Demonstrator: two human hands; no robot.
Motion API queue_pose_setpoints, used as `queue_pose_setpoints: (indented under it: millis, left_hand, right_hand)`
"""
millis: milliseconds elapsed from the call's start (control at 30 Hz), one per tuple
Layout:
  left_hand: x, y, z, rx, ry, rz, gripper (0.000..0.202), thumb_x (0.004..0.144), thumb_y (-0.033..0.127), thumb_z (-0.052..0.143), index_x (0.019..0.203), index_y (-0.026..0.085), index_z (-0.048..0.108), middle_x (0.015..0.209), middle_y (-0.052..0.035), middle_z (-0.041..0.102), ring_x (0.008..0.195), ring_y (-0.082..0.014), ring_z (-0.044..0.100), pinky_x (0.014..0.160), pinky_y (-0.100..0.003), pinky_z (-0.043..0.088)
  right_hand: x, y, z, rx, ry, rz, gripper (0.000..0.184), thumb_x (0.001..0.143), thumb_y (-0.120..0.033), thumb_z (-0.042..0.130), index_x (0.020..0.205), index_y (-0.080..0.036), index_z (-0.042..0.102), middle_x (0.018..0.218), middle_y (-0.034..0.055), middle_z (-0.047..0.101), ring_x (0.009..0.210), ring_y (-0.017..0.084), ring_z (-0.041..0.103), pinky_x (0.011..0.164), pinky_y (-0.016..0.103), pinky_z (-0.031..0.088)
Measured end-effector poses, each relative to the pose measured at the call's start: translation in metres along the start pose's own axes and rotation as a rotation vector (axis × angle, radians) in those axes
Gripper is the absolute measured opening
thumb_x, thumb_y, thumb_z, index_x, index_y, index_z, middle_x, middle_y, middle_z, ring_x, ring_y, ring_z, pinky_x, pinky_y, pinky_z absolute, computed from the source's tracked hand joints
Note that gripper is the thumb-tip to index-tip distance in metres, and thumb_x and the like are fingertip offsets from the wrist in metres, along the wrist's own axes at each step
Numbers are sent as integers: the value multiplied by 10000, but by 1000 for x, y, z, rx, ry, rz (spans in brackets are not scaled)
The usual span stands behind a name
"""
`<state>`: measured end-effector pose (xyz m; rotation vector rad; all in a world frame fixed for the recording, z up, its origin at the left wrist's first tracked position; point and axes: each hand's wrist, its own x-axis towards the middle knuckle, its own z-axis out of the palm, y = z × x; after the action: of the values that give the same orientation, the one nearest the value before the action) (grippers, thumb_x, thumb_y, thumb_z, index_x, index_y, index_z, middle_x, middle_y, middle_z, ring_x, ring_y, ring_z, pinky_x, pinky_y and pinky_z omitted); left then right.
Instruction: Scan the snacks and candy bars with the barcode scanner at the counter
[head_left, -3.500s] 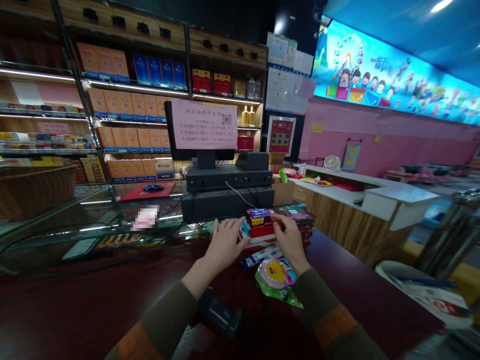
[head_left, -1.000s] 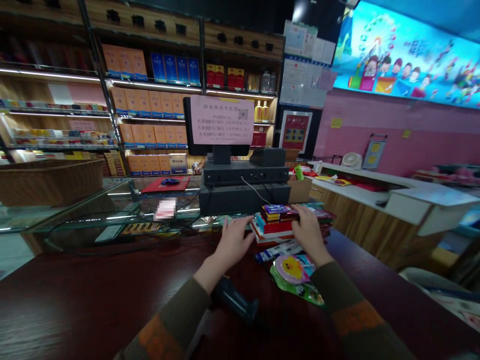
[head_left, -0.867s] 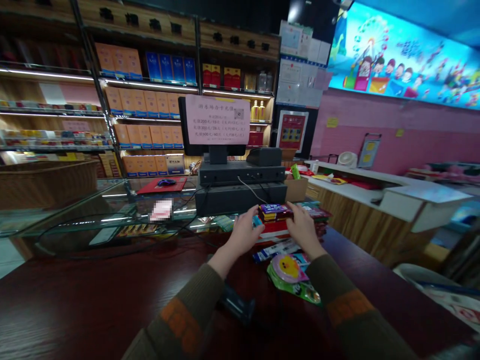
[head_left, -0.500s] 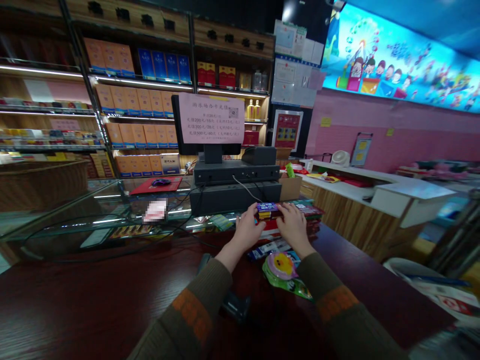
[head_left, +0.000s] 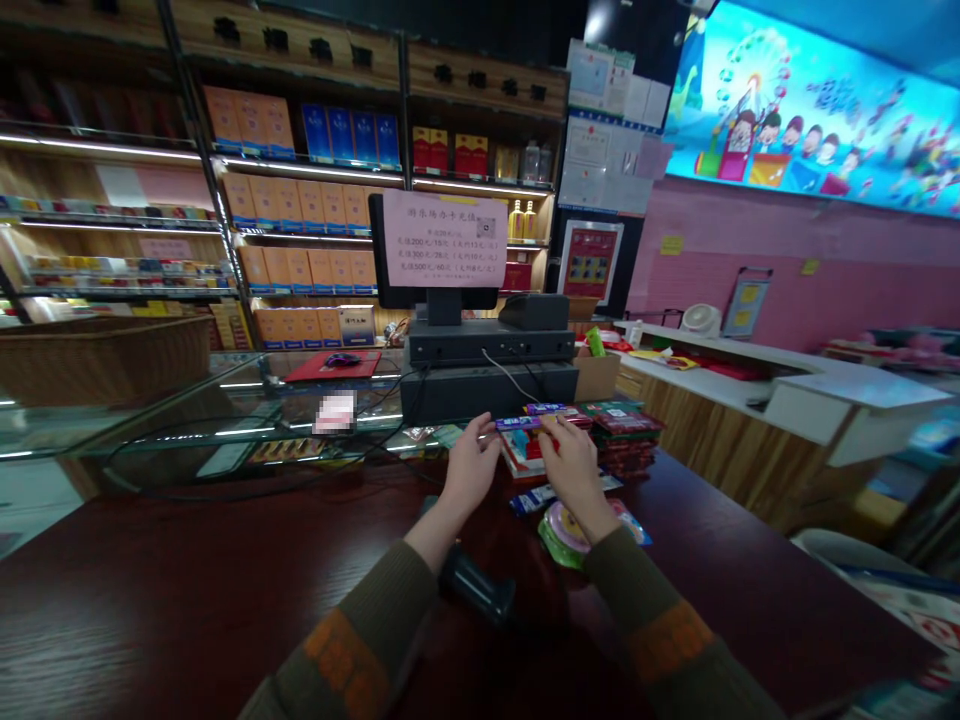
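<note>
— Two grips, the left grip (head_left: 471, 465) and the right grip (head_left: 571, 470), and over what?

— One pile of packs (head_left: 525, 440) on the far part of the surface (head_left: 187, 600), spread lower and looser than a moment earlier, with the top packs slid apart between the two grips.

— State of each grip?

— Left: fingers apart and raised just beside the pile, with nothing clamped. Right: fingers drawn together at the edge of the top pack, though any actual clamp impossible to tell from that angle.

— Count of everything else nearby?

— One stack of dark-red packets (head_left: 622, 435) just right of the pile. One blue strip packet (head_left: 534, 500) and one round duck-printed packet (head_left: 559, 535) on the near side, the latter partly hidden behind the right grip. One black barcode scanner (head_left: 472, 585) nearer still, lying left of both packets.
</note>
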<state>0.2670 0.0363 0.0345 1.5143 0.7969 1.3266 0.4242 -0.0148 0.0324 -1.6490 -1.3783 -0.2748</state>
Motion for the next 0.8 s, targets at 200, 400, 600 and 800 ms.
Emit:
queue_pose_setpoints:
  millis: [200, 400, 600, 800]
  left_hand:
    - [-17, 2, -46, 8, 137, -52, 357, 801, 144, 722, 1158, 146, 712, 1101, -114, 765, 1006, -216, 728, 1002, -394, 533]
    - [-37, -8, -92, 44, 155, -89, 340, 754, 179, 740, 1092, 154, 760, 1034, -87, 787, 933, -218, 734, 939, -363, 545]
    - [-57, -15, -119, 74, 177, -85, 369, 751, 283, 748, 1098, 159, 758, 1039, -99, 782, 907, -223, 730, 879, -359, 555]
    - [-68, -21, -132, 22, 208, -64, 335, 741, 334, 753, 1029, 165, 727, 1006, -84, 767, 901, -201, 719, 898, -352, 550]
  right_hand:
    - [-21, -30, 19, 364, -105, 93, 429, 920, -432, 495, 1177, -190, 739, 1181, 128, 743, 1116, 300, 667, 1021, 472, 467]
    - [-41, -54, 41, 711, -176, 219, 353, 815, -492, 657, 982, -206, 778, 1003, 99, 786, 977, 294, 719, 934, 445, 529]
    - [-58, -68, 53, 940, -328, 342, 385, 733, -516, 773, 938, -192, 747, 933, 87, 787, 916, 276, 729, 875, 415, 549]
    - [-68, -77, 57, 959, -356, 330, 312, 709, -434, 811, 875, -189, 714, 854, 54, 767, 850, 239, 723, 813, 365, 552]
